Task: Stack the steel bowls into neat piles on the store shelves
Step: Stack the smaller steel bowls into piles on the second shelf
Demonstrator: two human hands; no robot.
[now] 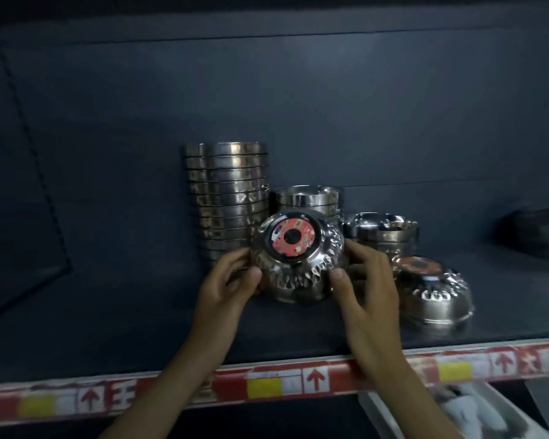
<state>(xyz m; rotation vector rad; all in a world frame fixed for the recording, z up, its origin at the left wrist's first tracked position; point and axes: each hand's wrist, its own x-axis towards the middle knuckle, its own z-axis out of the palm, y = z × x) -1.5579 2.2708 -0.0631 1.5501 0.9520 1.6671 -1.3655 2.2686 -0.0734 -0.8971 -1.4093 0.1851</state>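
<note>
A patterned steel bowl with a round red sticker on its base is tilted bottom-up toward me, above the dark shelf. My left hand grips its left rim and my right hand grips its right rim. Behind it on the left stands a tall pile of steel bowls. A shorter pile is partly hidden by the held bowl. Right of that is a low pile. One overturned bowl with a red sticker lies to the right of my right hand.
Another dim steel bowl or pile sits at the far right of the shelf. The shelf's front edge carries a red price strip with yellow labels. Below right, white boxes show on a lower level. The shelf's left part is bare.
</note>
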